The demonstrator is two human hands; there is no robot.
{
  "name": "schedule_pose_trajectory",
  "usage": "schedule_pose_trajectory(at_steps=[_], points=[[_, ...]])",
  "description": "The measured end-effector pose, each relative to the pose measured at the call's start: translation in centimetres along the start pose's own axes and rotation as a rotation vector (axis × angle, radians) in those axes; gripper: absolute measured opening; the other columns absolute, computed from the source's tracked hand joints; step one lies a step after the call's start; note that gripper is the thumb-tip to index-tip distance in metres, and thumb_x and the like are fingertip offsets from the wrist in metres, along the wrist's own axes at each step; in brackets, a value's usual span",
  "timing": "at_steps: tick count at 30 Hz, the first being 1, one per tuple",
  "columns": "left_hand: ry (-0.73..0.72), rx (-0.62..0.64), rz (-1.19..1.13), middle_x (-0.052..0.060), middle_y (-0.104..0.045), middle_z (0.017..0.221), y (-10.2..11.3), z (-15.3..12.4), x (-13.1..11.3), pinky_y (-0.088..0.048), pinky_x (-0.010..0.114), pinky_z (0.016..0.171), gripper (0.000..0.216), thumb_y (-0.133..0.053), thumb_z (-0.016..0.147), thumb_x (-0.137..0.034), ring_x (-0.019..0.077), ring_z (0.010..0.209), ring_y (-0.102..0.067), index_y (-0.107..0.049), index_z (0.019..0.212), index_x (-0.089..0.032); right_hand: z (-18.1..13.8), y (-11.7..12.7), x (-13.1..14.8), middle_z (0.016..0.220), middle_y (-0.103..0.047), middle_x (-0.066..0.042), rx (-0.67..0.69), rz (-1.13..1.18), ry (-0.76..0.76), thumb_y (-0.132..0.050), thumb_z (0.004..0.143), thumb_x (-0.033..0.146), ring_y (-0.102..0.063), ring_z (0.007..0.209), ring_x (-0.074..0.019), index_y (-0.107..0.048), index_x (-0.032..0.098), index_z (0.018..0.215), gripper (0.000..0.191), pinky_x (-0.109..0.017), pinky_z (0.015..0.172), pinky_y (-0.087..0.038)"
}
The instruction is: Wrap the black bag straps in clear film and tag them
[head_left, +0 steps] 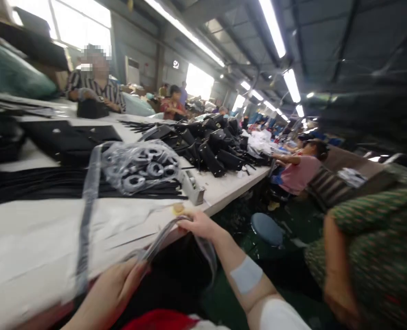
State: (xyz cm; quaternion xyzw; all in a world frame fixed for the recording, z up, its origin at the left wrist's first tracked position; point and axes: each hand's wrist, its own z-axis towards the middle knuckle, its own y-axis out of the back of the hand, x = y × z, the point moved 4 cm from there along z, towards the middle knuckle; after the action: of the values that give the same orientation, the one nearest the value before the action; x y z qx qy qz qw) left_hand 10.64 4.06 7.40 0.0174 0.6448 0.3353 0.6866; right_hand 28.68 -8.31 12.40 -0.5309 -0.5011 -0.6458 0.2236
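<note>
A long grey, slightly see-through strip runs between my hands at the table's front edge. My left hand is closed round its near end, and my right hand pinches it farther along. Beyond my right hand the strip hangs down in a loop below the table edge. Near my right fingertips a small yellowish round piece lies on the table. Another grey, see-through strip stretches across the white tabletop to the left. Blur hides the strip's exact material.
A clear plastic bag of grey rings lies beside a small box-like dispenser. Black straps and piled black bags cover the table beyond. A blue stool stands right. A person in green patterned clothing is close by; others sit around the table.
</note>
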Motion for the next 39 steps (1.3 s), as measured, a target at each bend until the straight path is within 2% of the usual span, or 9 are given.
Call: schedule_pose_trajectory(at_steps=[5, 8, 11, 16, 21, 25, 29, 35, 39], points=[[0.464, 0.235, -0.929, -0.009, -0.02, 0.031, -0.6, -1.1, -3.0, -0.036, 0.023, 0.04, 0.069, -0.028, 0.089, -0.07, 0.0096, 0.028, -0.029, -0.064, 0.072, -0.014, -0.5, -7.5, -1.5, 0.095, -0.065, -0.003, 0.39, 0.079, 0.212, -0.067, 0.077, 0.023, -0.059, 0.083, -0.0159, -0.059, 0.016, 0.12, 0.044, -0.027, 0.077, -0.047], [0.272, -0.124, -0.96, -0.008, -0.035, 0.045, 2.6, 1.0, -4.3, -0.047, 0.027, 0.054, 0.056, -0.038, 0.091, -0.062, 0.0119, 0.041, -0.044, -0.064, 0.093, -0.013, -2.9, -12.4, -2.3, 0.078, -0.062, 0.0, 0.61, 0.173, 0.112, -0.06, 0.086, 0.032, -0.054, 0.066, -0.0116, -0.065, 0.016, 0.112, 0.031, -0.022, 0.064, -0.045], [-0.017, -0.535, -0.409, 0.003, -0.057, 0.071, 5.7, 1.3, -2.5, -0.049, 0.038, 0.083, 0.053, -0.044, 0.087, -0.065, 0.0197, 0.07, -0.059, -0.062, 0.093, -0.015, -4.3, -12.7, -2.4, 0.072, -0.061, 0.0, 0.727, 0.221, 0.062, -0.057, 0.089, 0.039, -0.053, 0.064, -0.0102, -0.07, 0.015, 0.106, 0.032, -0.02, 0.061, -0.043], [-0.028, -0.078, 0.324, 0.009, -0.059, 0.068, 1.2, 0.0, 1.2, -0.046, 0.039, 0.073, 0.052, -0.048, 0.08, -0.068, 0.0264, 0.069, -0.058, -0.059, 0.068, -0.018, -1.5, -5.2, -4.2, 0.059, -0.056, 0.002, 0.487, 0.213, -0.048, -0.061, 0.084, 0.049, -0.044, 0.045, -0.0077, -0.071, 0.013, 0.096, 0.04, -0.019, 0.042, -0.035], [0.344, 0.354, -0.449, -0.004, -0.04, 0.04, -3.2, -0.2, 0.1, -0.043, 0.028, 0.053, 0.062, -0.028, 0.092, -0.064, 0.0121, 0.036, -0.037, -0.061, 0.068, -0.018, 1.9, -2.1, -7.8, 0.086, -0.068, -0.007, 0.243, -0.07, 0.09, -0.061, 0.084, 0.05, -0.061, 0.077, -0.0184, -0.072, 0.016, 0.091, 0.037, -0.029, 0.07, -0.048], [0.547, 0.233, -1.156, -0.01, -0.025, 0.032, -1.3, 1.3, -0.1, -0.043, 0.025, 0.048, 0.066, -0.022, 0.097, -0.058, 0.0066, 0.027, -0.021, -0.064, 0.074, -0.013, 1.6, -4.4, -10.9, 0.071, -0.062, -0.004, 0.334, 0.163, 0.032, -0.039, 0.091, 0.063, -0.056, 0.063, -0.0154, -0.068, 0.014, 0.105, 0.058, -0.028, 0.061, -0.045], [0.444, -0.085, -1.388, -0.009, -0.03, 0.042, 2.8, 3.4, 0.3, -0.049, 0.023, 0.057, 0.057, -0.025, 0.101, -0.045, 0.0046, 0.032, -0.027, -0.064, 0.083, -0.008, 0.9, -6.6, -12.3, 0.061, -0.047, 0.004, 0.217, 0.2, -0.031, -0.057, 0.084, 0.061, -0.045, 0.054, -0.0118, -0.064, 0.015, 0.106, 0.051, -0.024, 0.052, -0.036], [0.181, -0.524, -0.735, 0.001, -0.055, 0.069, 2.3, 4.6, 1.4, -0.049, 0.037, 0.083, 0.039, -0.046, 0.093, -0.05, 0.0144, 0.063, -0.055, -0.057, 0.09, -0.013, -1.7, -11.3, -7.5, 0.056, -0.051, 0.003, 0.737, 0.346, -0.094, -0.047, 0.091, 0.058, -0.039, 0.045, -0.0075, -0.065, 0.014, 0.095, 0.048, -0.021, 0.044, -0.029], [0.066, -0.296, 0.068, 0.006, -0.057, 0.074, -1.7, 2.3, 1.4, -0.045, 0.039, 0.08, 0.032, -0.046, 0.09, -0.048, 0.0228, 0.072, -0.056, -0.051, 0.08, -0.018, -1.1, -9.4, -4.4, 0.043, -0.044, 0.007, 0.65, 0.654, -0.103, -0.051, 0.089, 0.051, -0.036, 0.038, -0.0071, -0.063, 0.016, 0.081, 0.038, -0.023, 0.051, -0.041]])
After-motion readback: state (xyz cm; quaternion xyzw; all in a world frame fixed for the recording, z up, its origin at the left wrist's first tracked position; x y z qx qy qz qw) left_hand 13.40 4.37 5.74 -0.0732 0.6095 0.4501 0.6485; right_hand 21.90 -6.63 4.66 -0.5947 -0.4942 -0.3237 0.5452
